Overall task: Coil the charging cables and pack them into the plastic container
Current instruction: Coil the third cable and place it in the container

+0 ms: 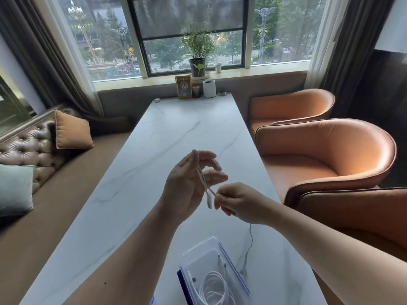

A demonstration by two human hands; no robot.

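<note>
The clear box [234, 267] on the table [176, 128] has one coiled white cable [213, 287] inside. Up past the box, the left hand [187, 188] holds a loose cable [205, 185] and the right hand [240, 203] pinches its end.

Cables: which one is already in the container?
The coiled white cable inside the plastic container. The other cable is above the table, held between the left hand and right hand.

Small framed sign [183, 87] at table's far end — reads "A2"; smaller print illegible.
</note>
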